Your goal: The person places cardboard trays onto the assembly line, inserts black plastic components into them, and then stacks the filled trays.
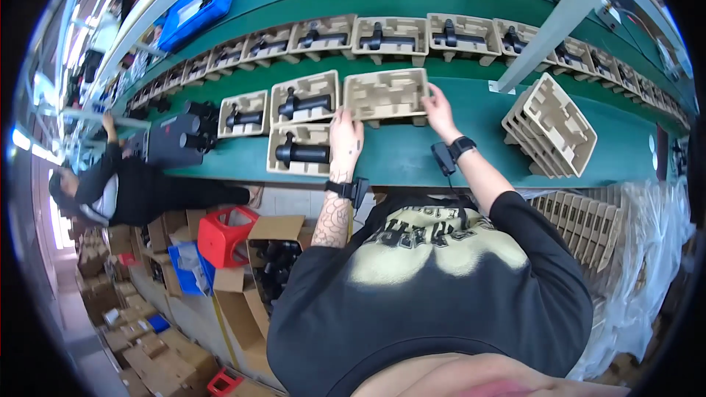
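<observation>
A beige moulded-pulp tray (386, 94) with bare hollows is between my two hands over the green bench. My left hand (346, 141) grips its near left corner. The fingers of my right hand (439, 112) close on its right end. Directly left of it lies another pulp tray (332, 81) bearing a black tube-shaped part (307, 105). Nearer to me, beside my left hand, a black cylindrical part (303, 153) rests in a similar tray (276, 165). A third filled tray (243, 132) sits farther left.
Nested pulp trays (551, 129) lean on the bench at right, past a grey metal post (555, 29). A long row of filled trays (390, 26) curves along the back. Left are black cylinders (195, 132) and another person (118, 184). An open carton (276, 231) and red stool (220, 239) stand below.
</observation>
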